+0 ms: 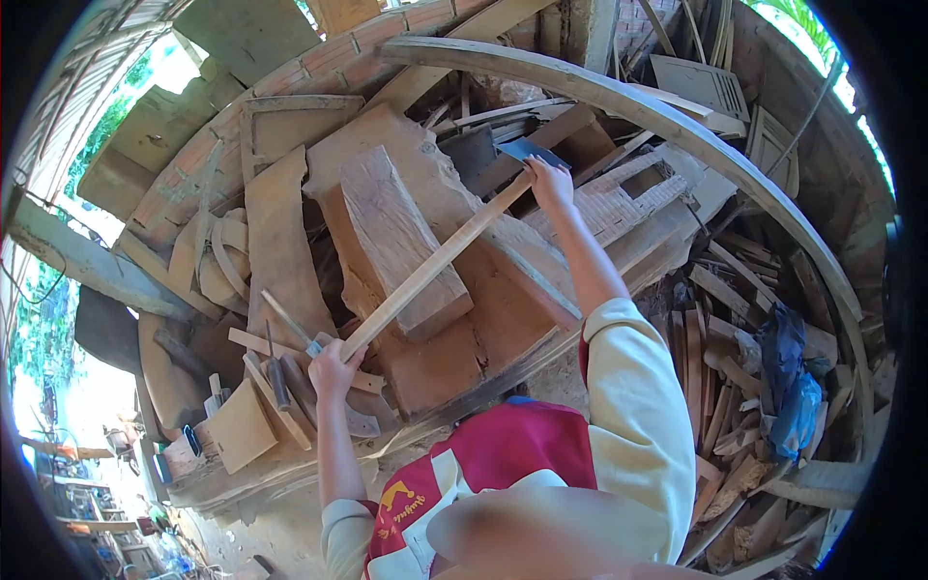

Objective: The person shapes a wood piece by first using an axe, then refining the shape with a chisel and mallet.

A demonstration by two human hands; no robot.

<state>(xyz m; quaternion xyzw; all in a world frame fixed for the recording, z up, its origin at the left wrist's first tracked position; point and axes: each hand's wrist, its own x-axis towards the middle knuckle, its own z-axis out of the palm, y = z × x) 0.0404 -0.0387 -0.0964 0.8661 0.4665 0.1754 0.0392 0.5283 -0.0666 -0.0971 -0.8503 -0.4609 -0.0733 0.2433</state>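
Surface (440, 410): loose boards crowd it from far edge to front; a snag could slide one off.
Block (401, 237): near the middle, beneath the strip's line; a low swing could knock it.
Strip (440, 263): slants between our hands, from near the left front corner towards the far edge; uneven lifting could twist it.
Right hand (551, 188): fingers closed round the far end; the blue piece (530, 152) beside them could catch.
Left hand (333, 371): fingers closed round the near end; the thin rod (284, 313) there could slip, its hold unclear.
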